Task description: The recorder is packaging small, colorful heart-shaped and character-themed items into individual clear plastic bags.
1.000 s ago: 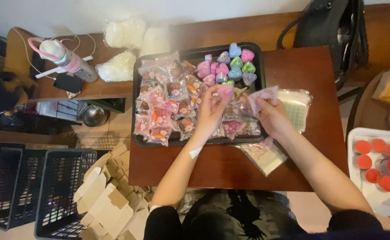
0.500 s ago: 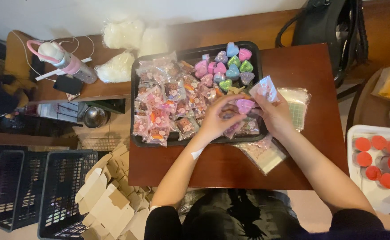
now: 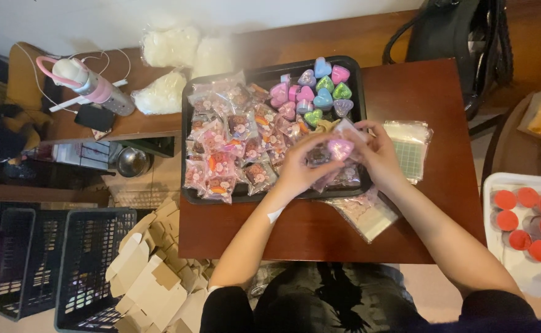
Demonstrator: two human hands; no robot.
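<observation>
- Heart-shaped pink piece [image 3: 341, 148] sits between both hands over the near right part of the black tray [image 3: 187, 148]; held above the tray, so anything dropped would likely land among the goods.
- Black tray rests on the dark wooden table [image 3: 431, 98]: filled clear packets [image 3: 224, 157] crowd its left and middle, loose coloured hearts [image 3: 323, 92] cluster at its far right. Sorted that way, each kind lies within reach.
- Stack of empty clear bags [image 3: 412, 151] lies just right of the tray, beside the right hand; a second flat packet [image 3: 369, 213] lies on the table's near side.
- Left hand [image 3: 301, 166] is curled, fingertips pinching at the pink heart.
- Right hand [image 3: 378, 157] is closed round a small clear bag [image 3: 352, 131], holding it against the heart; whether the heart is inside, cannot tell.
- Versus one second ago: hands were apart, the bag raised in the right hand and the left higher over the tray; now they meet lower and nearer.
</observation>
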